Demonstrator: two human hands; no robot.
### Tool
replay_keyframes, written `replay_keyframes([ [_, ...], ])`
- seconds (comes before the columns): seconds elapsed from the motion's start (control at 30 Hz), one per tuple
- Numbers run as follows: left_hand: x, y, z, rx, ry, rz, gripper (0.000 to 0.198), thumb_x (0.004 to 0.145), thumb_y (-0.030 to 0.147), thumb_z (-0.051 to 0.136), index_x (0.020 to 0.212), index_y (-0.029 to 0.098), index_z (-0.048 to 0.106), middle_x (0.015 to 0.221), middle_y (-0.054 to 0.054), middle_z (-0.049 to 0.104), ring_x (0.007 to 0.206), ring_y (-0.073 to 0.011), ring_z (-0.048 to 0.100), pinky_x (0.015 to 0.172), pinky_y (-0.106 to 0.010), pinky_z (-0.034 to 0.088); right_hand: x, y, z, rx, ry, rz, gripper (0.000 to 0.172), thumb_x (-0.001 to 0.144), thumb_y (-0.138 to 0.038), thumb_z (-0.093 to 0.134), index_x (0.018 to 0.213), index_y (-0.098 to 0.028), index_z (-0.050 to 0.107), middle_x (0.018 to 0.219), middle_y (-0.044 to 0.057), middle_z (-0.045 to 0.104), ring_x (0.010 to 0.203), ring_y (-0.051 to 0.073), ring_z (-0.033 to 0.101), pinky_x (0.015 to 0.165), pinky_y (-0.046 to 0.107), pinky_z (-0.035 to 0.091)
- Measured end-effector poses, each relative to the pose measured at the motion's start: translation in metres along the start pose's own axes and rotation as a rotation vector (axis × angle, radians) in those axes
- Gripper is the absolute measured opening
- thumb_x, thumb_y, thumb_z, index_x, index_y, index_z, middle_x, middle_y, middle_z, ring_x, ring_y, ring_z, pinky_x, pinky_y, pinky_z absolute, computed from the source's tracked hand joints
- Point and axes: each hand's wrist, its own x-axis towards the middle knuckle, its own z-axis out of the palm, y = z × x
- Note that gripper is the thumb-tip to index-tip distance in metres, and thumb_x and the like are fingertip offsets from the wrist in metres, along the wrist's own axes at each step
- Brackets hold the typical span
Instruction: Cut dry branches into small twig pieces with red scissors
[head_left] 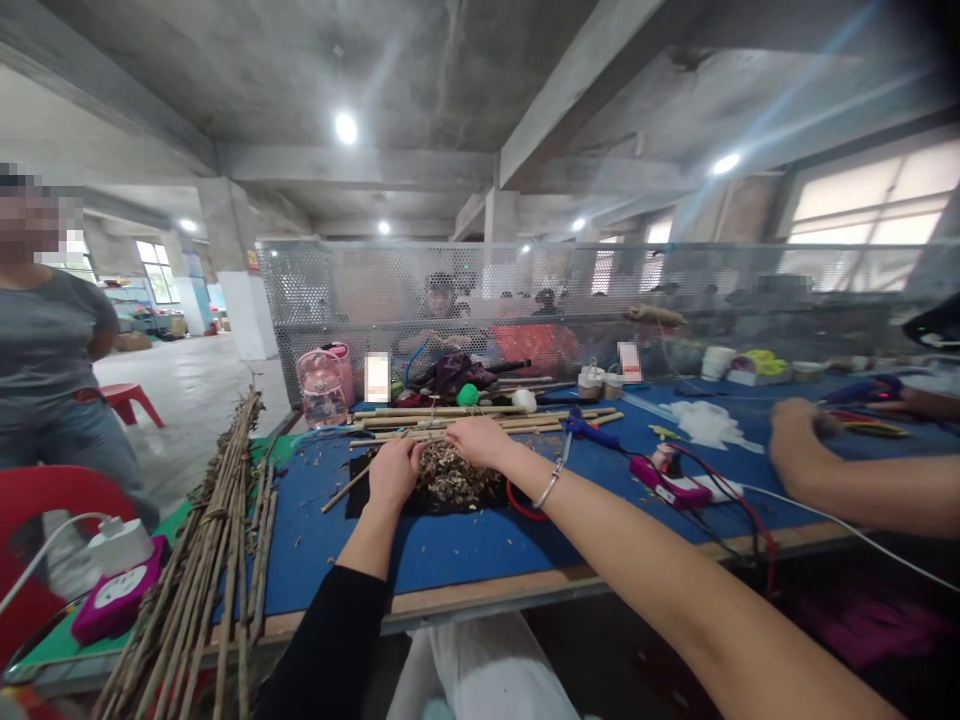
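Head view showed a pile of dry chips (459, 487) on black cloth (362, 501), perhaps laid to catch crumbs, the left hand (394, 468) beside its left edge pinching a thin stick (345, 492), the right hand (477, 441) at its far edge, grip impossible to judge.

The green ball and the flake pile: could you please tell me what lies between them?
In the head view, pale sticks lie between the green ball and the flake pile, with the right hand partly over that stretch.
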Motion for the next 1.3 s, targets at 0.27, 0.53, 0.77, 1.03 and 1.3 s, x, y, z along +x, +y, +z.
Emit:
replay_keyframes([
  [0.27,0.0,-0.004,0.002,0.045,-0.045,-0.054,0.037,0.085,0.044,0.034,0.084,0.022,0.064,0.085,-0.006,0.065,0.079,-0.0177,0.059,0.066,-0.025,0.038,0.001,-0.014,0.007,0.002,0.058,0.062,0.032,0.085,-0.031,0.04,0.084,-0.016,0.067,0.087,0.014,0.067,0.085,0.021,0.061,0.076,0.027,0.041],
  [0.53,0.001,-0.009,0.007,0.077,-0.032,-0.047,0.037,0.084,0.045,0.034,0.079,0.023,0.063,0.082,-0.005,0.066,0.077,-0.0187,0.06,0.061,-0.025,0.038,0.001,-0.023,0.016,-0.002,0.089,0.148,0.031,0.085,-0.029,0.041,0.085,-0.015,0.068,0.085,0.014,0.067,0.081,0.024,0.063,0.07,0.03,0.045],
  [0.77,0.0,-0.007,0.004,0.109,-0.052,-0.103,0.039,0.084,0.046,0.034,0.078,0.022,0.064,0.083,-0.007,0.067,0.077,-0.0189,0.06,0.063,-0.026,0.039,0.004,-0.035,0.021,0.035,0.081,0.237,0.028,0.083,-0.018,0.041,0.083,-0.012,0.068,0.084,0.015,0.067,0.084,0.023,0.063,0.072,0.03,0.045],
  [1.03,-0.001,0.006,0.003,0.106,0.03,-0.196,0.04,0.086,0.042,0.031,0.086,0.019,0.064,0.084,-0.01,0.066,0.078,-0.0198,0.06,0.067,-0.027,0.039,0.017,-0.037,0.028,0.136,0.149,0.34,0.026,0.086,-0.026,0.039,0.099,-0.014,0.058,0.094,0.013,0.064,0.089,0.021,0.06,0.073,0.029,0.043],
  [1.3,-0.001,0.02,0.006,-0.008,0.036,-0.258,0.038,0.086,0.04,0.033,0.094,0.022,0.065,0.088,-0.01,0.066,0.078,-0.0205,0.06,0.066,-0.027,0.039,0.026,-0.035,0.042,0.472,0.269,0.479,0.02,0.081,-0.023,0.043,0.081,-0.015,0.062,0.085,0.009,0.066,0.082,0.016,0.06,0.074,0.022,0.04],
])
